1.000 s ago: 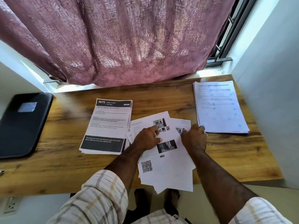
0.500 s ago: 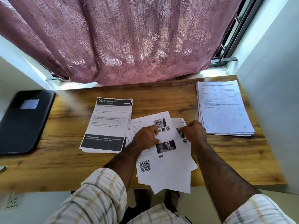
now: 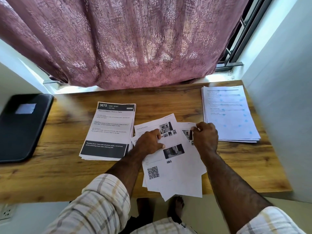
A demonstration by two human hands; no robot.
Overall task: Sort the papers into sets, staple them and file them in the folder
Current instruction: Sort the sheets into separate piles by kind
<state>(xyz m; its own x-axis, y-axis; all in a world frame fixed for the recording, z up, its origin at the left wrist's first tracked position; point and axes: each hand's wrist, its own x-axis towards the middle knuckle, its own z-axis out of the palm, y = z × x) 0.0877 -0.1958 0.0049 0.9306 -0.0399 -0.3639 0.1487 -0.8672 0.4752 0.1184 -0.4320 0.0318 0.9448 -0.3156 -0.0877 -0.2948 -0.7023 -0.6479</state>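
A loose fan of white sheets with photos and a QR code (image 3: 175, 168) lies at the desk's front middle, overhanging the edge. My left hand (image 3: 149, 142) presses down on the top sheet, fingers spread over it. My right hand (image 3: 205, 136) has its fingers curled at the edge of a sheet lower in the fan, pinching it near a small photo. A neat stack with a black "3675" header (image 3: 109, 130) lies to the left. Another stack with blue-marked text (image 3: 228, 114) sits at the back right. The black folder (image 3: 22, 125) lies shut at the far left.
The wooden desk (image 3: 67, 169) stands against a window hung with a pink curtain (image 3: 135, 41). A white wall closes in on the right. A wall socket (image 3: 6, 213) shows below the desk at left. My feet are visible under the front edge.
My right hand has slid up and left across the fan and its fingers have curled onto a lower sheet's edge. The left hand stays pressed on the top sheet.
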